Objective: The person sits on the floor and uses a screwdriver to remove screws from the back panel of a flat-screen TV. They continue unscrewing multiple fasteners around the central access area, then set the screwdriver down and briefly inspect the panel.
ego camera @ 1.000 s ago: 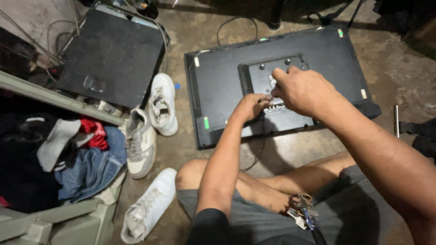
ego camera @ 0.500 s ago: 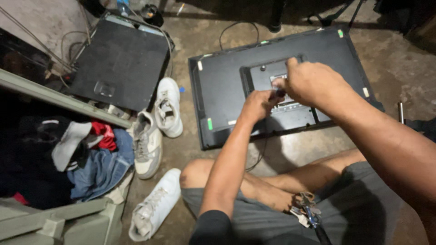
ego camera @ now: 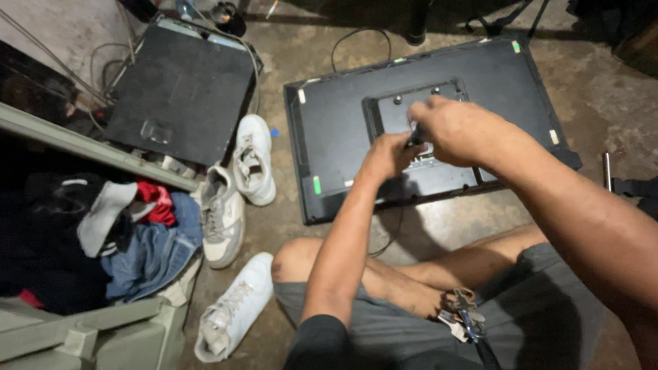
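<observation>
Black, face-down on the concrete floor (ego camera: 439,226) lies the TV (ego camera: 343,130). Over its raised back panel (ego camera: 439,103), the right hand (ego camera: 460,130) grips a dark tool (ego camera: 415,135); the left hand (ego camera: 387,154) curls closed beside it.

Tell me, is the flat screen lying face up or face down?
Face down: the flat screen lies flat on the floor, its black back panel and raised mounting plate facing up.

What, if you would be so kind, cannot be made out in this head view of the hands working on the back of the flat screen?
- The dark tool between the left hand and right hand: mostly covered by the fingers, so its kind is unclear.
- The spot being worked on the flat screen: hidden under both hands.
- The metal rod and black strap: cut off by the right edge.
- The keys on the lap: too small to count.
</observation>
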